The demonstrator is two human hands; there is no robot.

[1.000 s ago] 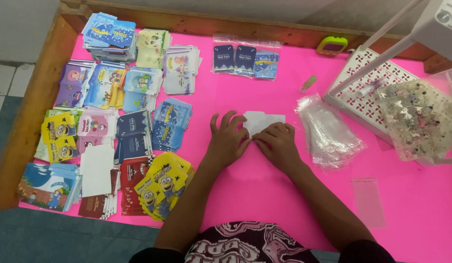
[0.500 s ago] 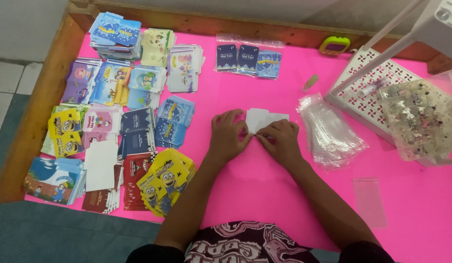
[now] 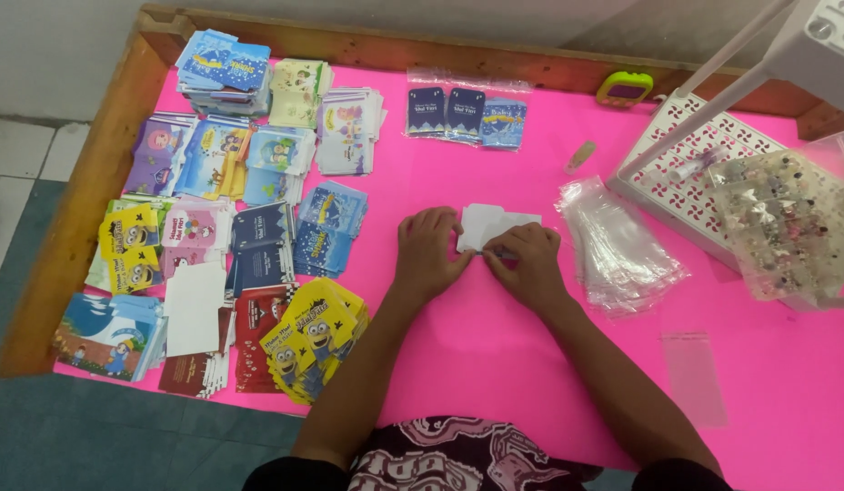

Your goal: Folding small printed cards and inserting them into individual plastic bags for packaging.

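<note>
1. Your left hand (image 3: 427, 253) and right hand (image 3: 528, 264) lie side by side on the pink surface (image 3: 495, 364), both touching 1 small white card (image 3: 490, 224).
2. Left grip: fingers together, pressed flat on the card's left edge. Right grip: fingertips pinched at the card's lower edge; can't tell if they clamp it or just press.
3. The card sits mid-surface, just beyond your knuckles.
4. Right of it: 1 heap of clear plastic sleeves (image 3: 617, 245), plus 1 single sleeve (image 3: 693, 375) nearer you.
5. Far side: 3 dark-blue cards in 1 clear wrapper (image 3: 466, 114).
6. Left: approx. a dozen stacks of printed colour cards (image 3: 231, 209); exact count unclear, they overlap.
7. Far right: 1 white perforated tray (image 3: 690, 195), 1 bag of small trinkets (image 3: 790, 223).
</note>
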